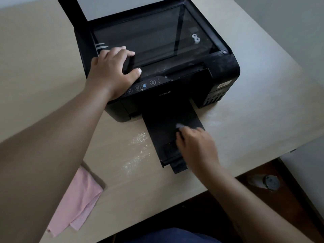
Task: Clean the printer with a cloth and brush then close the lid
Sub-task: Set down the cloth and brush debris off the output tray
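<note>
A black printer (222,69) sits on the beige table (43,76) with its scanner lid (70,7) raised at the back and the glass (154,35) exposed. My left hand (112,72) rests flat on the printer's front left corner, by the control panel. My right hand (194,146) is over the extended output tray (161,130), fingers closed on a small item with a pale blurred tip (179,125) that touches the tray; it looks like a brush, but motion blur hides its detail. A pink cloth (78,204) lies loose on the table near the front left edge.
White dust (138,151) is scattered on the table left of the tray, and a fainter patch (215,120) lies to its right. The table's front edge runs diagonally close to me. A small round object (270,182) lies on the dark floor to the right.
</note>
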`<control>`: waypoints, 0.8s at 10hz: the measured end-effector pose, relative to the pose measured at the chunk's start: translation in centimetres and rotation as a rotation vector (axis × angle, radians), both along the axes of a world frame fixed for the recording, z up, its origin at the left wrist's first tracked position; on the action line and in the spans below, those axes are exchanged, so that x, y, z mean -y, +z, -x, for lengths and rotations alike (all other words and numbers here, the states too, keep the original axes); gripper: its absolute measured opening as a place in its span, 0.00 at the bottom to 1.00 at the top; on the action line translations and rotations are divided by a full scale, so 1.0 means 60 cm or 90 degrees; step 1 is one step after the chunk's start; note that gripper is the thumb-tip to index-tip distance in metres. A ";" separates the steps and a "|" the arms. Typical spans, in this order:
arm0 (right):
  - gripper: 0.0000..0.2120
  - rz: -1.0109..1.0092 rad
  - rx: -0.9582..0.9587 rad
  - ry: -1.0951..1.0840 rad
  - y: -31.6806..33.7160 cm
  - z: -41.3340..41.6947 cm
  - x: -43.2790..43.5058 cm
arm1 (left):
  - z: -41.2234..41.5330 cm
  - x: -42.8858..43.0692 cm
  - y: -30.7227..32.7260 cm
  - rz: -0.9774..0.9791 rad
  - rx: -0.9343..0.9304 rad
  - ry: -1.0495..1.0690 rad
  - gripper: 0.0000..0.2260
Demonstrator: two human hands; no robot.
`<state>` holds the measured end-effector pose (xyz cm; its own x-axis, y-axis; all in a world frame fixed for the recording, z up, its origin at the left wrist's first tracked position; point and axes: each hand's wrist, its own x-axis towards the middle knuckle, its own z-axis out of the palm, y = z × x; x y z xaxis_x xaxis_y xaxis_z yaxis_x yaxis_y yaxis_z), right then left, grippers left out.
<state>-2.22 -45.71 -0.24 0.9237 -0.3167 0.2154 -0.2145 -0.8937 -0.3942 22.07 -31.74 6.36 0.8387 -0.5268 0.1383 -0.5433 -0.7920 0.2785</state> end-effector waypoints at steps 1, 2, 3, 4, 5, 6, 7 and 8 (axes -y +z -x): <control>0.13 -0.175 -0.083 0.118 0.009 -0.004 -0.058 | 0.000 0.001 0.003 -0.001 -0.001 -0.002 0.25; 0.14 -0.303 -0.153 0.104 0.010 -0.003 -0.061 | 0.001 0.001 0.004 -0.002 -0.005 -0.005 0.25; 0.12 -0.242 -0.141 0.018 0.008 0.001 -0.007 | 0.001 0.000 0.005 0.001 -0.011 -0.003 0.26; 0.11 -0.223 -0.116 -0.072 0.027 0.023 0.060 | 0.001 0.001 0.006 -0.001 -0.013 -0.004 0.26; 0.09 -0.260 -0.085 -0.132 0.047 0.065 0.108 | 0.001 0.000 0.006 -0.002 -0.012 -0.002 0.26; 0.10 -0.261 -0.081 -0.196 0.048 0.110 0.128 | 0.003 0.000 0.005 -0.009 -0.007 -0.002 0.26; 0.10 -0.260 -0.095 -0.232 0.042 0.137 0.123 | 0.005 0.002 0.006 -0.013 -0.007 -0.005 0.26; 0.10 -0.254 -0.137 -0.136 0.046 0.130 0.100 | 0.004 0.001 0.008 -0.016 -0.010 -0.006 0.25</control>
<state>-10.02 -51.72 2.49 0.8395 -0.5225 -0.1492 -0.4901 -0.6093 -0.6234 21.83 -31.79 6.86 0.8356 -0.5379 0.1118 -0.5466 -0.7936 0.2672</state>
